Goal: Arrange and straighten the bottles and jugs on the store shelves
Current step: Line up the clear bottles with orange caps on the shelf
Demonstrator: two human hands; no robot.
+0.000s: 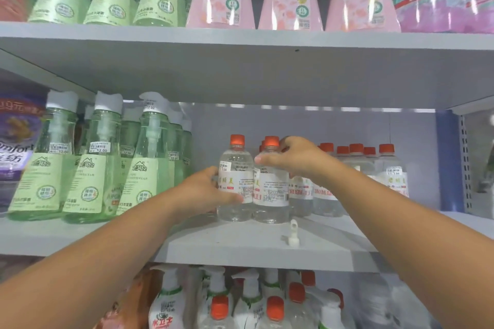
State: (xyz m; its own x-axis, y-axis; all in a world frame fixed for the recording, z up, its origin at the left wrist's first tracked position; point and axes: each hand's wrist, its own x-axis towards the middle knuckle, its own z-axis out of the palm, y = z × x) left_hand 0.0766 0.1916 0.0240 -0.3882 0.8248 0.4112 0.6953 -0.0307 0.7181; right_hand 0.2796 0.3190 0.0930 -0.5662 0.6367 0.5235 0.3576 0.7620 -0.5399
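On the grey middle shelf (240, 243), two clear plastic bottles with orange caps stand upright at the front of their group, touching side by side. The left hand (203, 192) wraps around the lower body of the left front bottle (235, 181), thumb across its label. The right hand (291, 157) grips the shoulder of the right front bottle (270, 189), fingers curled round behind its neck. More orange-capped bottles (358, 168) stand in rows behind and to the right of this pair. A small white plastic part (292, 235) lies loose on the shelf just in front of the right bottle.

Risk, as judged: sliding the pair forward could strike that loose part and tip a bottle. The right forearm crosses close to the rear rows; a careless withdrawal could topple them.
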